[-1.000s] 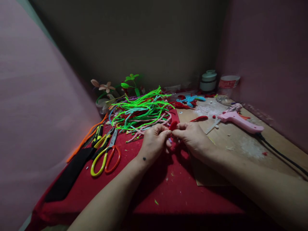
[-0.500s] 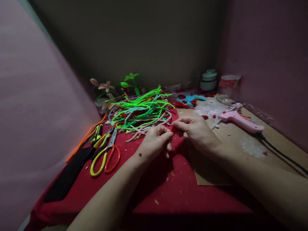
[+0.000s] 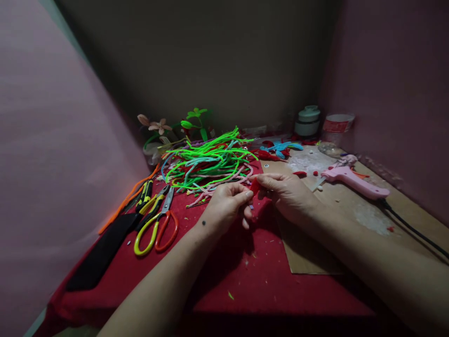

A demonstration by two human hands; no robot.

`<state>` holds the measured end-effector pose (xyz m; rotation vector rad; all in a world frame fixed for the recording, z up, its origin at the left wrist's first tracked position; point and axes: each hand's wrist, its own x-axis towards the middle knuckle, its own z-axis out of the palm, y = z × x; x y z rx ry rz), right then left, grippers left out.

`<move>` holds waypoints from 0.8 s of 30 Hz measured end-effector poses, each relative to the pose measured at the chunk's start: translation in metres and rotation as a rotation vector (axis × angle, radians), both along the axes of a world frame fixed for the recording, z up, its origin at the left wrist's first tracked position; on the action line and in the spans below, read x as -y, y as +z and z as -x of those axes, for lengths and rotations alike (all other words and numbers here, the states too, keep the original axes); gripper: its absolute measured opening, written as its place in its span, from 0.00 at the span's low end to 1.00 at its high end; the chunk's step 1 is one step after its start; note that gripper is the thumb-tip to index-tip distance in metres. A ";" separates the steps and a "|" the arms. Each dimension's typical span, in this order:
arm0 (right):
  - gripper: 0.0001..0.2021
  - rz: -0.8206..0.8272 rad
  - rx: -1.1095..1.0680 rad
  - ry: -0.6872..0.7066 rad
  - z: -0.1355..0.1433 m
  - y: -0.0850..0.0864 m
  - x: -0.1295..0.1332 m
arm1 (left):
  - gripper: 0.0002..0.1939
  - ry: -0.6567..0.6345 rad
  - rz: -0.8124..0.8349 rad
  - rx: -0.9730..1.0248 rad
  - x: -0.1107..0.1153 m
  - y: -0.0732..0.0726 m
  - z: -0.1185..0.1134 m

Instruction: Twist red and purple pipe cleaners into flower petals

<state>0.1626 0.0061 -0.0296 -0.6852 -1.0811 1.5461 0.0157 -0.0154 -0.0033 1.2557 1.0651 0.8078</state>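
A small red fuzzy piece (image 3: 256, 186) is pinched between my two hands, above the red cloth near the middle of the view. My left hand (image 3: 229, 202) grips its left side between thumb and forefinger, the other fingers curled below. On its right side, my right hand (image 3: 286, 189) closes thumb and fingertips on the same piece. Just beyond the hands lies a loose pile of green, light blue, pink and red pipe cleaners (image 3: 210, 159).
Scissors (image 3: 157, 229), pliers (image 3: 152, 206) and a black strip (image 3: 101, 252) lie left. A pink glue gun (image 3: 354, 180) rests on a brown board (image 3: 312, 257) at right. Fuzzy flowers (image 3: 159, 126), a lidded jar (image 3: 307, 122) and a tub (image 3: 337, 125) stand behind.
The view has shifted slightly, so the table items appear a little further right. The red piece shows more clearly between my fingertips, and my right hand has tilted slightly.
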 end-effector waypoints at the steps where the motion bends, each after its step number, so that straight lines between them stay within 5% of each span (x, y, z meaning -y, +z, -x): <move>1: 0.06 0.010 -0.019 0.002 0.000 0.000 0.000 | 0.09 -0.023 0.016 0.014 -0.001 -0.001 0.001; 7: 0.08 0.059 -0.133 0.079 0.001 -0.005 -0.003 | 0.09 -0.095 0.069 0.077 -0.003 -0.002 0.003; 16: 0.12 0.013 0.047 -0.111 0.004 -0.004 0.004 | 0.07 0.028 0.001 -0.103 0.006 0.004 -0.007; 24: 0.16 0.016 0.190 -0.114 0.001 0.000 0.008 | 0.05 0.132 -0.195 -0.213 0.007 -0.002 -0.010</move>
